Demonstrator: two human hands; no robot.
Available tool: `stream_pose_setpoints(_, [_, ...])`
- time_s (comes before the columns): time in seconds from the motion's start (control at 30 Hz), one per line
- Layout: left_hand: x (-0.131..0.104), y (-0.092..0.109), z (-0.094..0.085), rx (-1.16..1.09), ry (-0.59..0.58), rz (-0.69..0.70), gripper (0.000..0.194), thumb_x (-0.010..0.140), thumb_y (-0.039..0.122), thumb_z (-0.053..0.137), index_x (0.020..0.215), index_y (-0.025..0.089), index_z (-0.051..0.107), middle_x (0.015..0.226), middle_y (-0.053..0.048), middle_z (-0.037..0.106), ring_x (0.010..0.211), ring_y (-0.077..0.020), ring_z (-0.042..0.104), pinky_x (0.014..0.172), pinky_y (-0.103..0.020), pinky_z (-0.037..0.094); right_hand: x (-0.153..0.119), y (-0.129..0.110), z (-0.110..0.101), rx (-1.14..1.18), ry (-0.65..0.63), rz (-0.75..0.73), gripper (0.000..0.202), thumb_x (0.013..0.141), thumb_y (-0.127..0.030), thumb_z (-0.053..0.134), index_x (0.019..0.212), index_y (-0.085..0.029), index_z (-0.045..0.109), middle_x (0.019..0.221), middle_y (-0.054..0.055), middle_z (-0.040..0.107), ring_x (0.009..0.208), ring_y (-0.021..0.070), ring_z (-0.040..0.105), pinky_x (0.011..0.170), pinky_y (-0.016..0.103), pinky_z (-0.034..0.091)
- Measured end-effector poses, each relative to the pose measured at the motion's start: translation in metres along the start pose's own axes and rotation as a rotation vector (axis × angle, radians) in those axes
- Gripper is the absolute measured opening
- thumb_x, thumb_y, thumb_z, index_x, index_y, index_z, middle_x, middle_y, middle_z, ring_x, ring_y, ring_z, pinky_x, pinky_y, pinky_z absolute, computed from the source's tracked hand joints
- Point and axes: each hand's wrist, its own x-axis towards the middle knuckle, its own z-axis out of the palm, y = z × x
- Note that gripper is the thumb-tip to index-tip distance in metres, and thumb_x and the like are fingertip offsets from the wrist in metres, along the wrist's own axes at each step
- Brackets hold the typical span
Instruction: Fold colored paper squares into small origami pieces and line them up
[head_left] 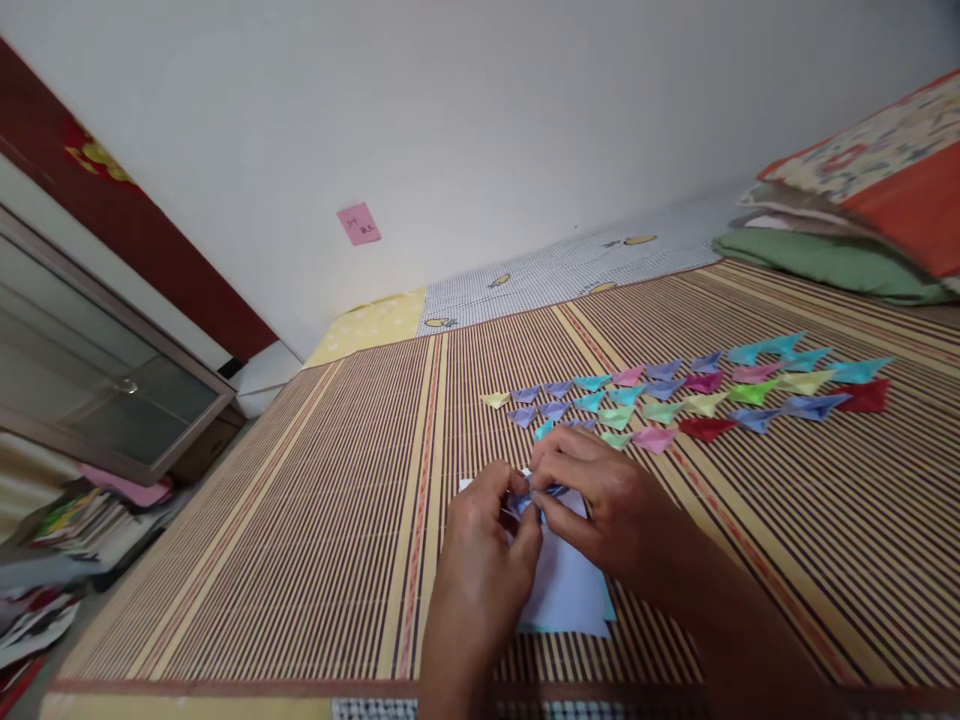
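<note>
My left hand and my right hand meet fingertip to fingertip, both closed on a small piece of bluish-purple folded paper. The fingers hide most of its shape. Under them lies a stack of paper sheets, pale lavender on top with a teal edge showing below. Just beyond my right hand, several small folded paper figures in many colours stand in rows, among them a pink one and a dark red one.
A striped bamboo mat covers the bed. Folded bedding and a green pillow are piled at the far right. A white wall with a pink note rises behind. Left of the bed are a glass-fronted cabinet and stacked books.
</note>
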Motion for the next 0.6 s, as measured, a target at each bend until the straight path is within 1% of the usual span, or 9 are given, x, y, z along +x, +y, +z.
stream_pose_setpoints(0.13, [-0.0003, 0.0013, -0.0025, -0.047, 0.011, -0.01, 0.014, 0.088, 0.009, 0.058, 0.079, 0.02, 0.06, 0.075, 0.0, 0.059, 0.07, -0.016, 0.056, 0.063, -0.029, 0.041, -0.0015, -0.0005, -0.0024, 0.044, -0.008, 0.021, 0.016, 0.092, -0.007, 0.056, 0.08, -0.018, 0.059, 0.089, 0.006, 0.06, 0.089, 0.0229, 0.055, 0.079, 0.038, 0.045])
stream_pose_setpoints(0.27, [-0.0005, 0.0032, -0.0033, -0.031, 0.042, 0.006, 0.015, 0.09, 0.012, 0.059, 0.077, 0.019, 0.062, 0.074, 0.0, 0.059, 0.068, -0.0155, 0.055, 0.061, -0.029, 0.039, -0.0031, -0.002, -0.0052, 0.061, -0.008, 0.025, 0.016, 0.092, -0.007, 0.054, 0.081, -0.018, 0.057, 0.091, 0.006, 0.061, 0.09, 0.0231, 0.056, 0.08, 0.039, 0.045])
stream_pose_setpoints(0.43, [-0.0001, 0.0055, -0.0019, -0.029, 0.067, 0.05, 0.016, 0.09, 0.011, 0.06, 0.077, 0.02, 0.062, 0.074, 0.001, 0.059, 0.071, -0.0155, 0.056, 0.064, -0.029, 0.041, -0.0024, -0.0045, -0.0034, 0.059, 0.045, 0.041, 0.015, 0.088, -0.004, 0.051, 0.088, -0.019, 0.055, 0.093, 0.006, 0.061, 0.091, 0.0234, 0.057, 0.08, 0.04, 0.045])
stream_pose_setpoints(0.6, [0.0, 0.0048, 0.002, -0.071, 0.103, 0.035, 0.014, 0.089, 0.01, 0.061, 0.08, 0.02, 0.064, 0.076, 0.001, 0.064, 0.071, -0.0152, 0.059, 0.065, -0.028, 0.044, -0.0018, -0.0055, -0.0016, 0.023, 0.066, 0.055, 0.016, 0.088, -0.005, 0.049, 0.083, -0.02, 0.051, 0.091, 0.007, 0.06, 0.089, 0.0233, 0.056, 0.078, 0.04, 0.045])
